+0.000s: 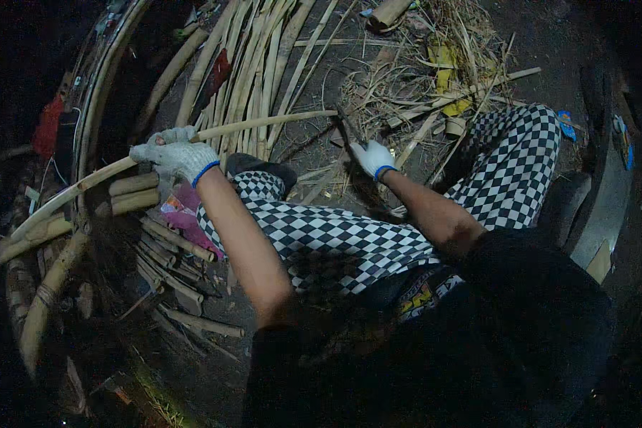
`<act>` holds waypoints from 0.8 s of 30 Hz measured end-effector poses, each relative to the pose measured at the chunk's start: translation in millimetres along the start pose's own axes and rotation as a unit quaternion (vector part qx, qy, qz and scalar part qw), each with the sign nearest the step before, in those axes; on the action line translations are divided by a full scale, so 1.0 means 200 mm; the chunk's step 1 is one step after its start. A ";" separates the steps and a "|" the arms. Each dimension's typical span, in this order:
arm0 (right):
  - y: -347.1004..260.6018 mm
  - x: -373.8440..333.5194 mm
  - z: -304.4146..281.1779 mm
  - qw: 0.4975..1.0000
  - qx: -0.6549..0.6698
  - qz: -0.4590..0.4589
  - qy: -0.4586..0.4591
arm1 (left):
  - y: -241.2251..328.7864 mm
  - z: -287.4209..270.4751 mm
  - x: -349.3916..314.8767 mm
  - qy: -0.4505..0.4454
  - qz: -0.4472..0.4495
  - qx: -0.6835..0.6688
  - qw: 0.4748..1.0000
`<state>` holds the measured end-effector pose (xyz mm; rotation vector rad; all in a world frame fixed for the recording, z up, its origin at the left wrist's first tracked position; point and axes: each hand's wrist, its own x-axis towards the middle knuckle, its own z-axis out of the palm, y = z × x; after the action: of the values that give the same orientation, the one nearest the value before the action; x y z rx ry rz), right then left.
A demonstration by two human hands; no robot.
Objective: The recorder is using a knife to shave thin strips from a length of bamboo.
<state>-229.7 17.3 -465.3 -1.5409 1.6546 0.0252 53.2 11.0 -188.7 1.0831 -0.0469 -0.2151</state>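
Observation:
My left hand point(177, 155), in a white knit glove with a blue cuff, is closed around a long bamboo strip point(267, 123). The strip slants from the lower left up to the middle of the view. At its right end stands a dark, narrow blade, seemingly a knife point(347, 130), close to or touching the tip; which of the two I cannot tell. My right hand point(374, 158), gloved the same way, is closed at the lower end of this knife, and its handle is hidden in the grip.
Split bamboo strips point(253, 68) lie in a bundle ahead. Shavings point(374, 89) and a yellow wrapper point(444, 75) litter the ground to the right. Short cut bamboo pieces point(175, 267) are piled at left, near thicker poles point(53, 303). My legs in checkered trousers point(328, 232) are folded below the hands.

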 end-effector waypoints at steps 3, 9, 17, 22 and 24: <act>-0.19 0.02 -0.05 0.999 0.005 -0.040 0.009 | 0.00 -0.01 0.01 -0.042 -0.017 -0.005 0.999; -0.17 -0.02 -0.09 0.983 0.004 -0.182 -0.002 | -0.01 -0.04 0.04 -0.055 -0.023 -0.002 0.998; -0.03 0.10 -0.09 0.999 0.015 -0.011 -0.041 | 0.01 0.00 0.01 -0.055 -0.020 0.004 0.998; -0.29 -0.01 -0.10 0.973 0.006 -0.222 -0.057 | 0.00 0.00 0.00 -0.018 -0.037 -0.006 0.999; -0.28 -0.07 -0.06 0.976 0.008 -0.210 -0.054 | 0.00 -0.02 0.01 -0.049 -0.040 -0.010 0.998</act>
<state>-192.4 7.9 -421.0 -1.8140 1.2170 -0.1278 55.1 13.9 -190.5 1.0545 -0.0899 -0.3403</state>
